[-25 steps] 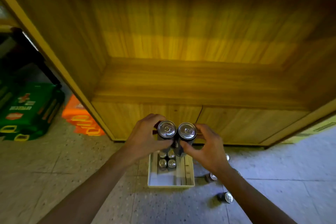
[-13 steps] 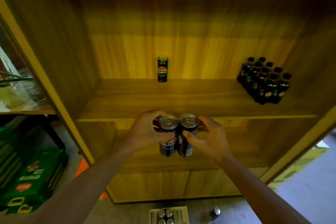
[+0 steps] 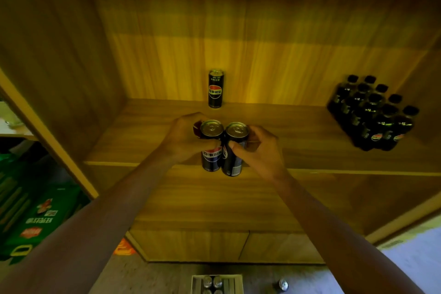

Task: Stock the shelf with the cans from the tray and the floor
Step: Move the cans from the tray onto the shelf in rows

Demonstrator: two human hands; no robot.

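Two dark cola cans are held upright side by side in front of the wooden shelf board (image 3: 298,141). My left hand (image 3: 183,138) grips the left can (image 3: 212,148); a third can seems tucked behind its fingers. My right hand (image 3: 260,148) grips the right can (image 3: 233,150). One black can (image 3: 215,88) stands alone at the back middle of the shelf. At the bottom edge, a white tray (image 3: 235,283) on the floor holds several cans, and a loose can (image 3: 283,284) lies to its right.
A shrink-wrapped pack of dark bottles (image 3: 372,112) sits at the right of the same shelf. The cabinet's left side panel (image 3: 47,131) rises beside my left arm. Green crates (image 3: 35,219) and an orange crate (image 3: 124,247) stand on the floor at left.
Both hands have lifted the cans from just above the tray up to the level of the shelf with the single can, and my view has tilted upward.
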